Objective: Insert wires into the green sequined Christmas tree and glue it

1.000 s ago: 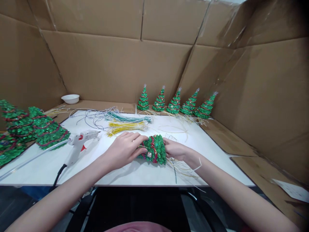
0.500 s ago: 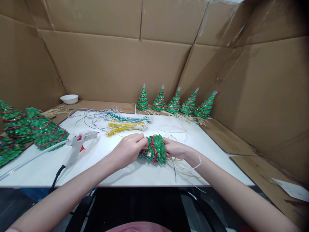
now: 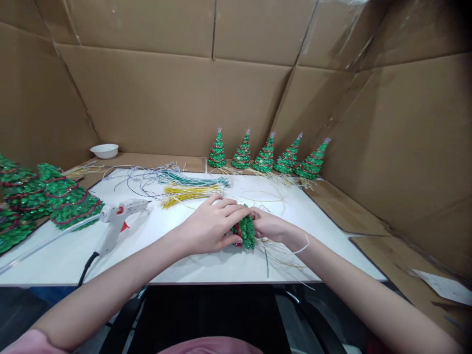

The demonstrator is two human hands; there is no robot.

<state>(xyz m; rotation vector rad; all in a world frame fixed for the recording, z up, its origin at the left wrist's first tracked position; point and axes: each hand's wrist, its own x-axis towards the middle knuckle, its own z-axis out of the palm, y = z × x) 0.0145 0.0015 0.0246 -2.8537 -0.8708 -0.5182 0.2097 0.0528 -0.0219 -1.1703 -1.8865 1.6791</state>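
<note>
A small green tinsel Christmas tree [image 3: 248, 233] with red garland lies on its side over the white table, its base toward the right. My left hand [image 3: 214, 225] is wrapped over the tree's body from the left and hides most of it. At the base, my right hand [image 3: 266, 225] has its fingers curled against the underside; the fingertips are partly hidden. Loose pale wires [image 3: 282, 255] and a dark green one trail from the base under my right wrist.
A yellow wire bundle [image 3: 191, 193] and a green wire bundle [image 3: 195, 180] lie beyond my hands. At left are a hot glue gun [image 3: 117, 223] and larger trees [image 3: 70, 201]. Several small trees [image 3: 241, 153] line the back cardboard, with a white bowl [image 3: 104, 151] at back left.
My left hand has gone from pinching the tree's narrow end to lying over its body, farther right. My right hand stays at the base.
</note>
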